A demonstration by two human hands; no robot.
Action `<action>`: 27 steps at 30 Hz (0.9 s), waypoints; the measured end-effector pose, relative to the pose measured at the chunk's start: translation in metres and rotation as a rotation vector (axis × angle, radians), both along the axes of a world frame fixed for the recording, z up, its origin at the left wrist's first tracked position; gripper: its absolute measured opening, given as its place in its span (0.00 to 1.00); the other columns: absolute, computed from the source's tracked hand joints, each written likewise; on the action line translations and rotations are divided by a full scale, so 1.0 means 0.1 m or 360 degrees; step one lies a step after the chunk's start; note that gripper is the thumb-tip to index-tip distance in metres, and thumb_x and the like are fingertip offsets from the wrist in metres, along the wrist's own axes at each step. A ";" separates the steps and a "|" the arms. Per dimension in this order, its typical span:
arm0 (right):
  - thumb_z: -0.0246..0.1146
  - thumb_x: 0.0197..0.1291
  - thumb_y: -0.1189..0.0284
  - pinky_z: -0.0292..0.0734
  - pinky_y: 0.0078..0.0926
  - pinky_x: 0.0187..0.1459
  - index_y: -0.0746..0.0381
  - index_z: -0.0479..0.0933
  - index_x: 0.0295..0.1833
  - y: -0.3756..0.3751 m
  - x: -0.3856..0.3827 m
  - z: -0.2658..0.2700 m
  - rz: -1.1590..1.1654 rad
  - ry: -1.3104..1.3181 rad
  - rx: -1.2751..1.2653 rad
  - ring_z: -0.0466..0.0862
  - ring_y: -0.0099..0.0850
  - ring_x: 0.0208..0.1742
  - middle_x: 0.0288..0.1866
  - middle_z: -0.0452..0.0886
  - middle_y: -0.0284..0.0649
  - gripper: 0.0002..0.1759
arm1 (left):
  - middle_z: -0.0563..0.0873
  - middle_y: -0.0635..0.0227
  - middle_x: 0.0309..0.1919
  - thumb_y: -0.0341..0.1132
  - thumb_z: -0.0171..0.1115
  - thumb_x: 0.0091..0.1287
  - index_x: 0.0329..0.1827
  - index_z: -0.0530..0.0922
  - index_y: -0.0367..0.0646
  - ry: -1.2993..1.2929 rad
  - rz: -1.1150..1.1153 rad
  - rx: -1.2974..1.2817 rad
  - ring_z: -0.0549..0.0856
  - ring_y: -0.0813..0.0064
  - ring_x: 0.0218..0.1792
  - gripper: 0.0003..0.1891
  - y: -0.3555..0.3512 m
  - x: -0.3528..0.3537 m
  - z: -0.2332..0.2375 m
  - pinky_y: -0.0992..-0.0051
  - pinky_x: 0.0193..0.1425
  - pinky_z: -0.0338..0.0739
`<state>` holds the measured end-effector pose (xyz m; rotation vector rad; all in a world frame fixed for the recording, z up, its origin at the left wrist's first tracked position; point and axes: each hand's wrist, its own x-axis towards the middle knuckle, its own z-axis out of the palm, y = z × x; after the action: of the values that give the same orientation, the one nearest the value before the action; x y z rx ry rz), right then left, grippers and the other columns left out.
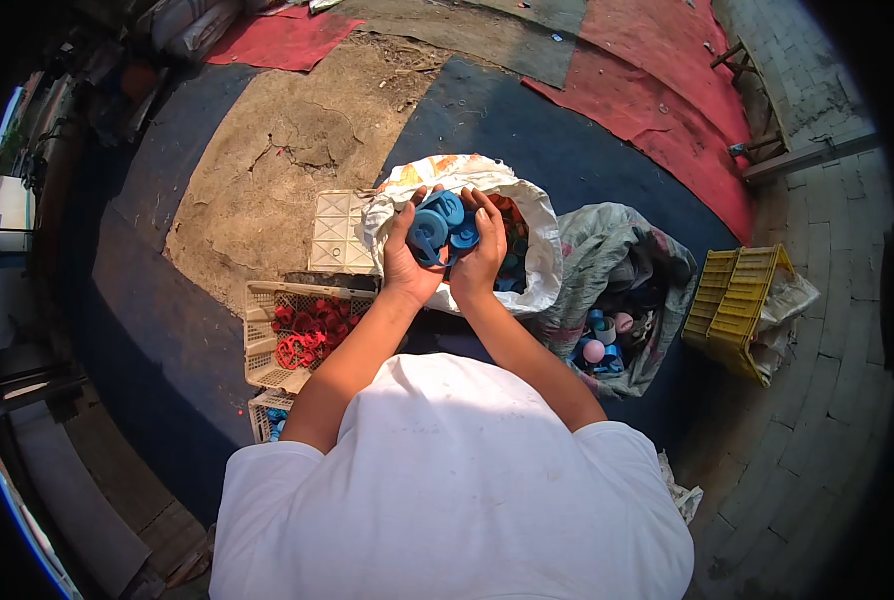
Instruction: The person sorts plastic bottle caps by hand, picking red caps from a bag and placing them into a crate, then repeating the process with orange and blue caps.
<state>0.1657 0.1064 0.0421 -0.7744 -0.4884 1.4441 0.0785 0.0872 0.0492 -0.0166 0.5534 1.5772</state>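
Note:
My left hand (410, 262) and my right hand (479, 262) are cupped together, palms up, over the mouth of a white woven sack (540, 245). Between them lie several blue plastic lids (433, 225), round, some with loop-like handles. Fingers curl around the pile from both sides. Inside the sack, partly hidden by my hands, are more pieces, orange and dark in colour. To the left of my left forearm a beige plastic crate (260, 335) holds red plastic pieces (312, 330).
A grey-green sack (587, 240) on the right holds mixed cups and caps. Beyond it stand yellow crates (735, 305). A smaller crate (259, 415) with blue pieces is at lower left. An upturned beige crate (339, 235) lies behind. Blue and red mats (657, 130) cover the ground.

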 end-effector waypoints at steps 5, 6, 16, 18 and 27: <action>0.58 0.72 0.64 0.69 0.34 0.73 0.71 0.72 0.68 -0.08 -0.05 -0.02 0.0102 -0.0065 -0.0028 0.77 0.35 0.69 0.68 0.77 0.49 0.27 | 0.82 0.65 0.69 0.53 0.60 0.75 0.63 0.79 0.50 0.0077 0.0073 -0.0050 0.80 0.64 0.68 0.22 -0.09 -0.01 0.00 0.58 0.75 0.73; 0.58 0.72 0.64 0.69 0.34 0.73 0.71 0.72 0.68 -0.11 -0.06 -0.04 0.0120 -0.0091 -0.0038 0.77 0.35 0.69 0.68 0.77 0.49 0.27 | 0.82 0.66 0.69 0.54 0.59 0.75 0.64 0.79 0.50 0.0084 0.0082 -0.0049 0.80 0.64 0.68 0.22 -0.11 0.00 0.00 0.58 0.75 0.73; 0.72 0.65 0.67 0.70 0.34 0.71 0.68 0.72 0.69 -0.36 -0.07 -0.09 0.0360 -0.0325 0.0042 0.76 0.34 0.67 0.66 0.78 0.46 0.31 | 0.83 0.67 0.66 0.50 0.58 0.76 0.64 0.79 0.50 0.0189 0.0255 -0.0095 0.81 0.67 0.67 0.21 -0.48 0.06 0.00 0.61 0.72 0.74; 0.73 0.64 0.69 0.70 0.34 0.71 0.67 0.72 0.70 -0.42 -0.06 -0.08 0.0441 -0.0376 0.0055 0.76 0.34 0.68 0.66 0.78 0.47 0.32 | 0.83 0.67 0.65 0.50 0.58 0.76 0.64 0.79 0.49 0.0188 0.0327 -0.0108 0.81 0.68 0.65 0.20 -0.58 0.09 0.03 0.62 0.71 0.75; 0.73 0.67 0.71 0.73 0.30 0.67 0.67 0.71 0.71 -0.90 -0.17 -0.24 0.0851 -0.0401 -0.0105 0.78 0.30 0.64 0.62 0.79 0.45 0.31 | 0.82 0.66 0.65 0.42 0.60 0.76 0.65 0.74 0.46 0.0273 0.0754 -0.0168 0.79 0.71 0.67 0.18 -1.26 0.17 -0.10 0.67 0.74 0.71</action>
<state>0.1488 0.0159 0.0179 -0.9275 -0.8940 1.8703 0.0957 -0.0385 0.0397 -0.0991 0.8092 2.0195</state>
